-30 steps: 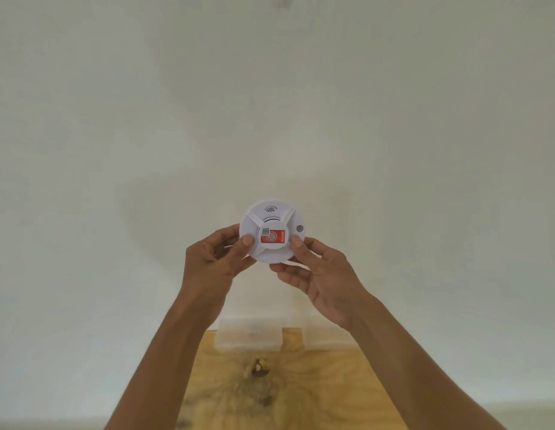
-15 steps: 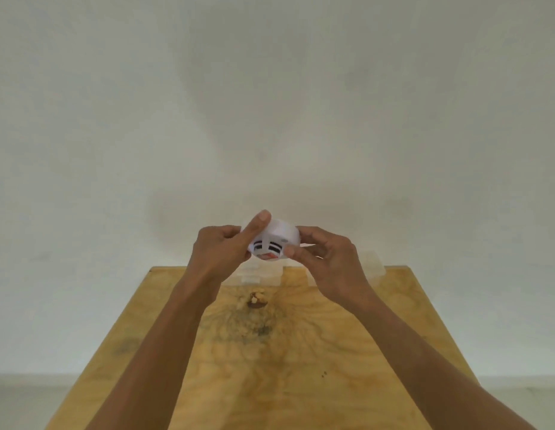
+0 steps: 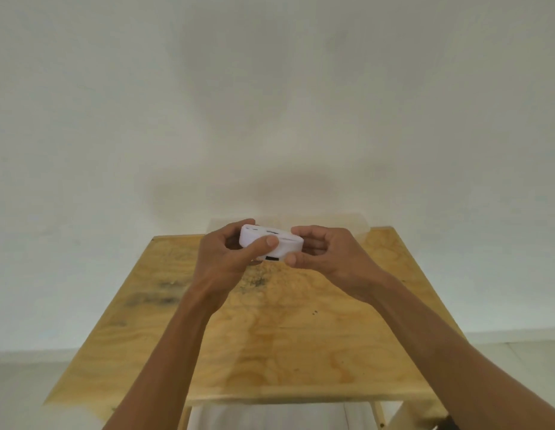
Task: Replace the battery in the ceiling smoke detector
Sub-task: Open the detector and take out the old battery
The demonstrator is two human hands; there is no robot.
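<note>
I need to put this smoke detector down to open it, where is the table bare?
Nearly all of the wooden table is bare: the wide patch between your forearms and both side strips. Only the far edge is crowded, where a clear container sits behind the smoke detector held in your left hand and right hand.

A light plywood table [image 3: 270,352] (dark stains across its top) bears a clear plastic container [image 3: 357,225] at its far edge.

Bare indoor room, type not determinable: plain white wall [image 3: 270,103], plywood worktop [image 3: 270,336], pale floor [image 3: 28,383].
</note>
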